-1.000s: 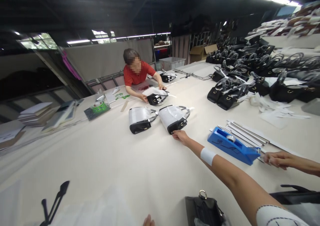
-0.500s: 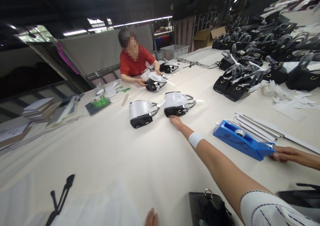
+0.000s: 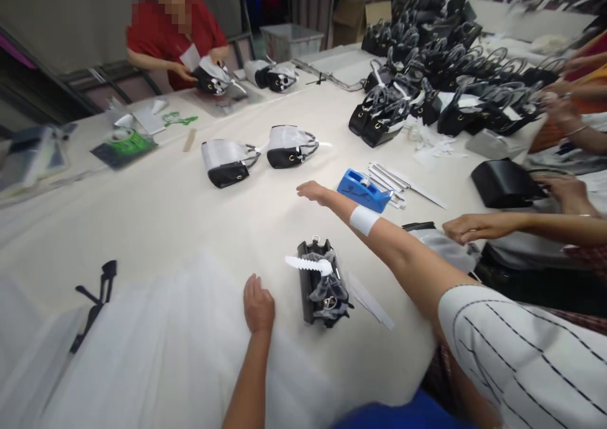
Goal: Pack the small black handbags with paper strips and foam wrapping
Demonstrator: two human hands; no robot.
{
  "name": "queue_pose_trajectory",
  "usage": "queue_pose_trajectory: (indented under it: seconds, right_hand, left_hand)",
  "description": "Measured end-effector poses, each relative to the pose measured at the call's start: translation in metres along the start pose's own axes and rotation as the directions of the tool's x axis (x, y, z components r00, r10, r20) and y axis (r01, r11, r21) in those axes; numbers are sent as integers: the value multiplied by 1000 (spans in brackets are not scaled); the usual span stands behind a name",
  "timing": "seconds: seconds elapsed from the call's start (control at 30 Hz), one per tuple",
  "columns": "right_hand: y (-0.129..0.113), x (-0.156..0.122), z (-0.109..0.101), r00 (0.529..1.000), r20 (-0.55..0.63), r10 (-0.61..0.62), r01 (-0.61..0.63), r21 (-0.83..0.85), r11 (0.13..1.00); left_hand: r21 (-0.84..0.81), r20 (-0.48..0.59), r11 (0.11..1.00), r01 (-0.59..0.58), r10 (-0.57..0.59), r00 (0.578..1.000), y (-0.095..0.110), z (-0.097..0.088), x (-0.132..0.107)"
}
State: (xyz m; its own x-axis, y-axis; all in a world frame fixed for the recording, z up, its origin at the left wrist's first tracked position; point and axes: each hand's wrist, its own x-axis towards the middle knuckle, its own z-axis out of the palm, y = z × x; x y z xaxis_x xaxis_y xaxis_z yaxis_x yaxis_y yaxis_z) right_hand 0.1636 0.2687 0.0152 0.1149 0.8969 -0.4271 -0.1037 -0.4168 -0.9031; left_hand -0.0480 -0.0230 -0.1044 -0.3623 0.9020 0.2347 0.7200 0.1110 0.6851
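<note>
My right hand [image 3: 312, 192] hovers over the white table with fingers stretched out, holding nothing. Beyond it lie two black handbags partly covered in white wrap, a nearer one [image 3: 228, 163] and another [image 3: 290, 147]. My left hand [image 3: 259, 304] rests at the edge of thin white sheets [image 3: 156, 347], its fingers loosely extended and nothing in them. Just right of that hand sits a black handbag [image 3: 306, 290] with a gold ring and a white ridged strip across its top. White paper strips [image 3: 372, 302] lie beside this bag.
A blue tape dispenser [image 3: 363, 190] stands beside flat strips [image 3: 389, 182]. Co-workers' hands and a black bag [image 3: 505, 182] are at the right. Across the table, a person in red [image 3: 175, 43] handles a wrapped bag. Many black handbags [image 3: 427, 55] crowd the back right.
My right hand has come away from the wrapped handbag. My left hand is now fully in view. A co-worker's hand has left the tape dispenser. The view has turned right and down.
</note>
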Motion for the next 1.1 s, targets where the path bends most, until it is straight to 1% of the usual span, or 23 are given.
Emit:
queue_pose_trajectory:
  seconds: [0.07, 0.13, 0.17, 0.23, 0.3, 0.33, 0.4, 0.47, 0.53, 0.6, 0.63, 0.67, 0.7, 0.77, 0.83, 0.87, 0.97, 1.03, 1.07, 1.1]
  right_hand:
    - [-19, -38, -19, 997, 76, -28, 33, -62, 998]
    - [-28, -80, -41, 983, 141, -121, 136, -104, 985]
    - [-27, -102, -53, 971, 160, -179, 198, -115, 973]
    - [-16, -142, -77, 946, 174, -275, 299, -133, 945]
    - [2, -175, -96, 932, 178, -316, 342, -139, 929]
    - [12, -188, -102, 929, 189, -319, 347, -137, 928]
    - [32, -208, -107, 926, 228, -300, 334, -125, 934]
    - [50, -224, -105, 935, 240, -262, 295, -112, 949]
    - [64, -237, -99, 939, 211, -271, 298, -104, 949]
    - [74, -252, -95, 930, 180, -319, 343, -121, 932]
    - [78, -259, -96, 927, 176, -331, 356, -138, 924]
    - [81, -266, -97, 931, 182, -317, 345, -157, 925]
    - [85, -273, -99, 942, 195, -272, 306, -173, 936]
    - [93, -288, -104, 958, 254, -130, 178, -173, 969]
    - [105, -301, -107, 946, 322, -22, 70, -138, 988]
    - [111, -308, -107, 936, 352, -5, 49, -118, 992]
    - [127, -328, -103, 916, 401, -32, 74, -92, 993]
    - [132, -341, -101, 896, 441, -51, 105, -98, 990]
    - [134, -348, -102, 877, 476, -64, 126, -101, 987]
    - [134, -354, -104, 849, 522, -87, 163, -102, 981]
  left_hand:
    - [-67, 37, 997, 30, -27, 999, 4, -6, 3]
    - [-122, 76, 986, 114, -105, 992, 16, -17, 5]
    - [-137, 95, 977, 167, -154, 983, 25, -25, 3]
    - [-176, 131, 945, 276, -256, 958, 50, -41, -7]
    - [-267, 193, 904, 334, -290, 937, 80, -56, -26]
    - [-326, 238, 881, 342, -273, 932, 96, -62, -37]
    - [-411, 314, 864, 292, -167, 935, 123, -68, -60]
    - [-425, 342, 880, 211, -60, 938, 144, -66, -76]
    - [-379, 337, 910, 167, -33, 941, 155, -59, -84]
    - [-313, 327, 934, 175, -67, 943, 158, -50, -83]
    - [-280, 326, 941, 188, -91, 941, 158, -47, -80]
    - [-246, 326, 949, 196, -109, 939, 157, -45, -77]
    - [-211, 329, 958, 192, -116, 937, 155, -45, -73]
    - [-153, 338, 975, 162, -102, 936, 151, -47, -65]
    - [-122, 352, 986, 116, -66, 934, 147, -51, -57]
    - [-118, 358, 988, 96, -48, 933, 145, -53, -53]
    - [-106, 359, 993, 42, -1, 933, 138, -60, -40]
    - [-89, 366, 996, 6, 27, 930, 133, -67, -30]
    - [-81, 376, 997, -14, 44, 926, 132, -71, -25]
    - [-75, 390, 997, -36, 62, 919, 130, -77, -21]
